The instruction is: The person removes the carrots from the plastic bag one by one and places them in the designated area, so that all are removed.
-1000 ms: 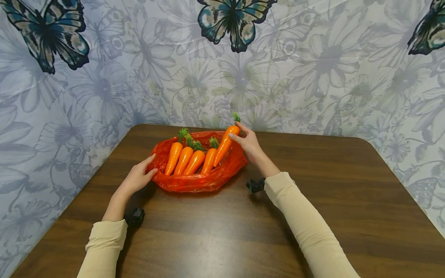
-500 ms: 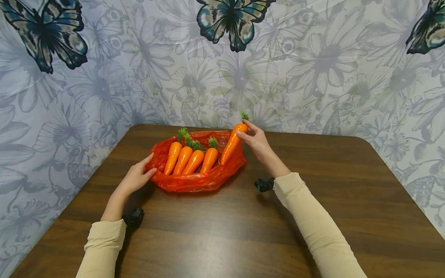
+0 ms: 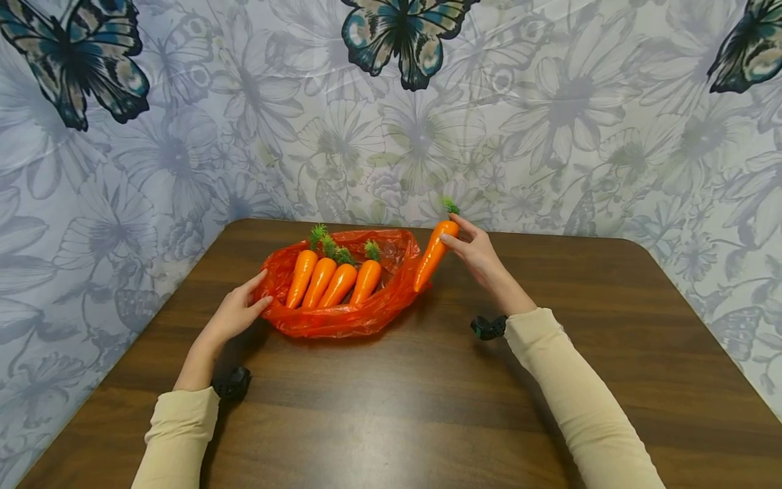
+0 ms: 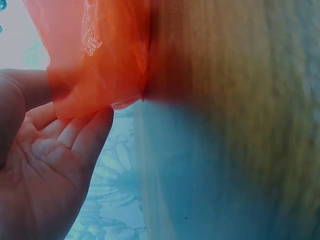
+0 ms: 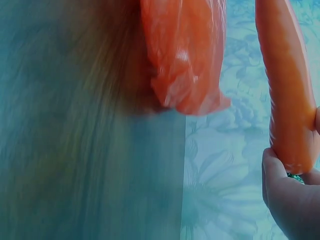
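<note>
A crumpled red plastic bag (image 3: pixel 348 322) lies on the table with its mouth wide, and several orange carrots (image 3: pixel 322 281) with green tops rest inside. At the bag's left end my left hand (image 3: pixel 235 311) holds its side between thumb and fingers; the left wrist view shows the film (image 4: pixel 100 60) covering the fingertips. My right hand (image 3: pixel 479 255) pinches another carrot (image 3: pixel 436 255) near its leafy end, tip down, just beyond the bag's right edge. Up close in the right wrist view, this carrot (image 5: pixel 290 85) is apart from the bag (image 5: pixel 187 65).
The brown wooden table (image 3: pixel 391 407) extends in front and to the right of the bag. Behind its far edge hangs a floral cloth backdrop (image 3: pixel 562 136) with butterfly figures (image 3: pixel 403 34). Dark wrist devices (image 3: pixel 489 328) sit below both hands.
My right hand has moved right with the carrot, from above the bag's interior to outside its right edge. The left hand stays at the bag's left end.
</note>
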Available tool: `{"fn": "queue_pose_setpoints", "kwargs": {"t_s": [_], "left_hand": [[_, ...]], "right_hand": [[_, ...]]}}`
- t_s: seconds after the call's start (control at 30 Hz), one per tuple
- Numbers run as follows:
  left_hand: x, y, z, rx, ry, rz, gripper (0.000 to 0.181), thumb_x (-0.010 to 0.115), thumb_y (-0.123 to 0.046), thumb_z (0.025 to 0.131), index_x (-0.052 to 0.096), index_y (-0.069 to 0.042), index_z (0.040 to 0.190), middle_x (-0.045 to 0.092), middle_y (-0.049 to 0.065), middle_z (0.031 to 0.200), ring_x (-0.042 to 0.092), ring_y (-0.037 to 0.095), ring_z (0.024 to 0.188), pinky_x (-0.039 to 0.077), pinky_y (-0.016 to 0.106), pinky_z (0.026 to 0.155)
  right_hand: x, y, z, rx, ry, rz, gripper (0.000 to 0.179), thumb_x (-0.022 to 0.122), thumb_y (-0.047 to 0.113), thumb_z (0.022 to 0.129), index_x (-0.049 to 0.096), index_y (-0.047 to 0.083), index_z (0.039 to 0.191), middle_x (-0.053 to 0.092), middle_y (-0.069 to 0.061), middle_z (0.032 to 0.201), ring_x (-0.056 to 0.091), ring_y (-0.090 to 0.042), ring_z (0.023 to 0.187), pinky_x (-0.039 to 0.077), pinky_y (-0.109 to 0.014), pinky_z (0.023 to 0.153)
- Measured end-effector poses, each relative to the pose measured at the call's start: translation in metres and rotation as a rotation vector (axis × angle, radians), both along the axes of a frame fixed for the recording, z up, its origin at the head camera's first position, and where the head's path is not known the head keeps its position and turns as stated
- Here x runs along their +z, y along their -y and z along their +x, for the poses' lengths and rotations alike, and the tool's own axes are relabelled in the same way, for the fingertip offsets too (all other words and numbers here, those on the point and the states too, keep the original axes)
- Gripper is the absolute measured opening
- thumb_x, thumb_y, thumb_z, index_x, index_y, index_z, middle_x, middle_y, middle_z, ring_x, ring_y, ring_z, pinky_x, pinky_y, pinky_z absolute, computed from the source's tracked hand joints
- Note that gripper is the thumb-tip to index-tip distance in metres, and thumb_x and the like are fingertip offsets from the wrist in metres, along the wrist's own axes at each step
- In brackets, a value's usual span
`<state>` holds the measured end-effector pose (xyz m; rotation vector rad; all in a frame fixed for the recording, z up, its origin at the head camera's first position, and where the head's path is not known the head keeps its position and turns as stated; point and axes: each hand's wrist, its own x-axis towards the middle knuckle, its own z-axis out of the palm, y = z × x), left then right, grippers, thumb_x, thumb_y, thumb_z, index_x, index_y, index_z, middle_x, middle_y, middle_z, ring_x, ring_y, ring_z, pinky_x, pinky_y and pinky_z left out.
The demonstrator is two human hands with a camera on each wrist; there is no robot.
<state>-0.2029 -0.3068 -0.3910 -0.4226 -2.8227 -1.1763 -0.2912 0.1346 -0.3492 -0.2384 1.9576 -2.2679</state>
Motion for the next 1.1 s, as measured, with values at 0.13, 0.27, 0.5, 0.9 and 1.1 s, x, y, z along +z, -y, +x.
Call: {"fn": "queue_pose_setpoints", "kwargs": {"t_s": [0.13, 0.27, 0.5, 0.9, 1.1], "left_hand": [[0.001, 0.0, 0.001, 0.001, 0.007, 0.007, 0.061, 0.057, -0.002, 0.092, 0.023, 0.014, 0.14, 0.04, 0.04, 0.128, 0.048, 0.047, 0.112, 0.04, 0.053, 0.09], [0.001, 0.0, 0.001, 0.004, 0.012, 0.014, 0.06, 0.056, -0.002, 0.093, 0.023, 0.014, 0.14, 0.04, 0.041, 0.127, 0.049, 0.047, 0.111, 0.041, 0.053, 0.089], [0.001, -0.002, 0.002, 0.003, 0.033, 0.013, 0.061, 0.056, -0.004, 0.093, 0.022, 0.013, 0.141, 0.038, 0.04, 0.129, 0.048, 0.047, 0.112, 0.041, 0.051, 0.09], [0.001, -0.002, 0.002, 0.003, 0.06, 0.037, 0.062, 0.055, -0.004, 0.094, 0.02, 0.013, 0.142, 0.034, 0.041, 0.132, 0.047, 0.048, 0.113, 0.042, 0.049, 0.088], [0.001, -0.002, 0.002, -0.004, 0.055, 0.049, 0.062, 0.056, -0.004, 0.093, 0.021, 0.014, 0.141, 0.035, 0.041, 0.131, 0.047, 0.049, 0.112, 0.042, 0.049, 0.087]], "right_hand": [[-0.001, -0.011, 0.001, 0.01, 0.008, 0.04, 0.064, 0.06, 0.008, 0.092, 0.028, 0.008, 0.148, 0.025, -0.015, 0.148, 0.037, -0.028, 0.127, 0.029, -0.038, 0.105], [-0.007, -0.021, 0.0, 0.02, 0.021, 0.083, 0.064, 0.059, 0.008, 0.092, 0.027, 0.008, 0.148, 0.022, -0.015, 0.149, 0.033, -0.03, 0.129, 0.028, -0.039, 0.106], [-0.024, -0.031, -0.001, 0.027, 0.037, 0.182, 0.063, 0.058, 0.007, 0.093, 0.027, 0.006, 0.147, 0.02, -0.014, 0.151, 0.032, -0.033, 0.129, 0.026, -0.044, 0.106], [-0.042, -0.022, -0.004, 0.054, 0.056, 0.316, 0.063, 0.062, 0.007, 0.09, 0.031, 0.003, 0.145, 0.031, -0.021, 0.143, 0.04, -0.03, 0.119, 0.034, -0.043, 0.1], [-0.044, -0.016, -0.005, 0.071, 0.051, 0.369, 0.065, 0.063, 0.009, 0.089, 0.031, 0.002, 0.145, 0.028, -0.02, 0.146, 0.035, -0.03, 0.123, 0.031, -0.04, 0.101]]}}
